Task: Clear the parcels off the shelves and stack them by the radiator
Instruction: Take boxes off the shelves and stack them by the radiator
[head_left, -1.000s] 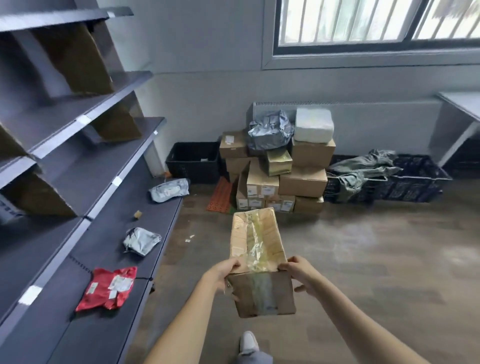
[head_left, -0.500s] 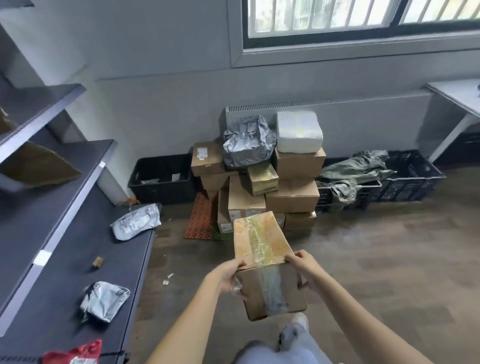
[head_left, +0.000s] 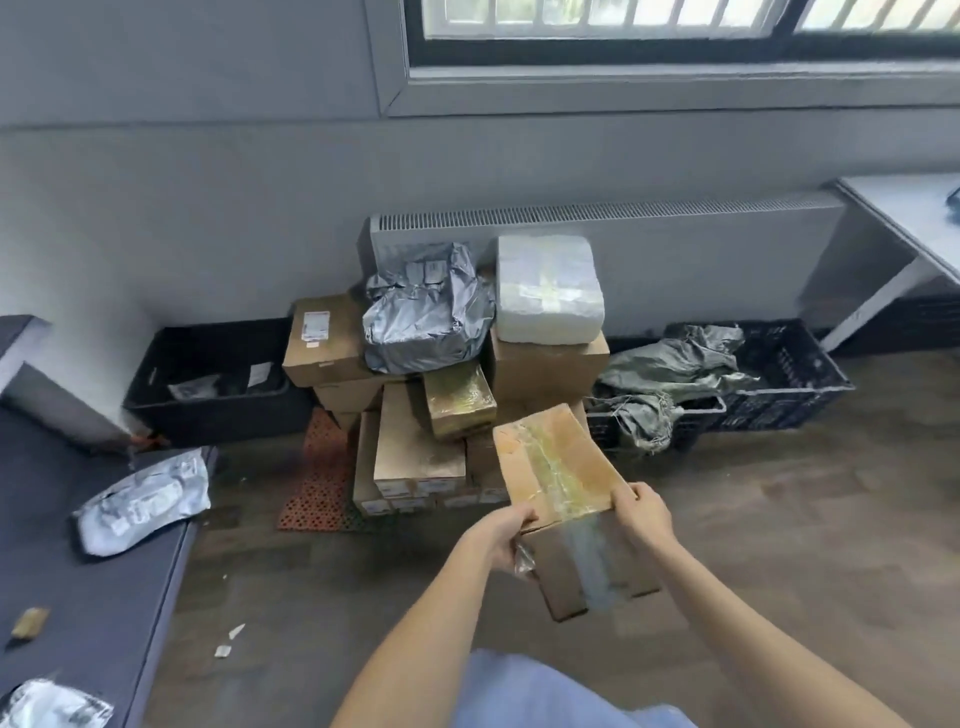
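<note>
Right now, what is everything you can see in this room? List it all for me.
taped cardboard box: one, brown, held in both hands, in front of the stack
stacked cardboard boxes: several, brown, on the floor against the radiator
grey plastic-wrapped parcel: one, on top of the stack
white foam box: one, on top of the stack, right side
radiator: one, grey, under the window
black crates: at least two, on the floor either side of the stack
white mailer bags: two, on the dark shelf, left
red mat: one, on the floor
white table: one, far right
left hand: grips the box's left side
right hand: grips the box's right side
</note>
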